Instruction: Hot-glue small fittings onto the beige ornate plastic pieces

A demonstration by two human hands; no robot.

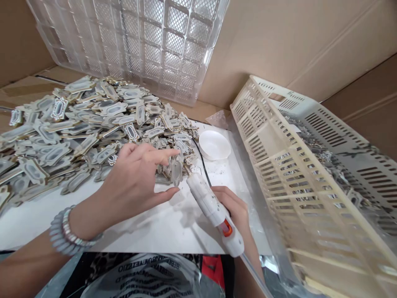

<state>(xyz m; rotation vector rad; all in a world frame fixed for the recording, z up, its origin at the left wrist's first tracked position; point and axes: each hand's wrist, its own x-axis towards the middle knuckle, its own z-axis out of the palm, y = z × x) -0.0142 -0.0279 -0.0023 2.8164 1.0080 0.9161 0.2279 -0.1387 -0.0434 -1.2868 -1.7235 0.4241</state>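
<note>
Head view, and the left hand [139, 176] has thumb and index finger pinching a small grey frame [177, 171] by its ends, close to the middle of the scene. Coming in from that frame's five o'clock, the right hand [234, 205] is wrapped around a white glue gun [207, 200], its tip aimed toward eleven, near the frame! A clear glue stick [254, 275] trails from the gun's back end, while bracelets [70, 231] circle the left wrist. Outward we go, clock centred on the frame: a great pile of similar frames [83, 124] sprawls at ten on the white work surface [133, 231]. Two o'clock, a shallow white dish [214, 147], a black cable [203, 163] running just beside it. Three o'clock, a cream slotted crate [263, 134] holding shiny pieces [325, 159]. Eleven, a clear compartment tray [139, 45] leans against cardboard [279, 37].
</note>
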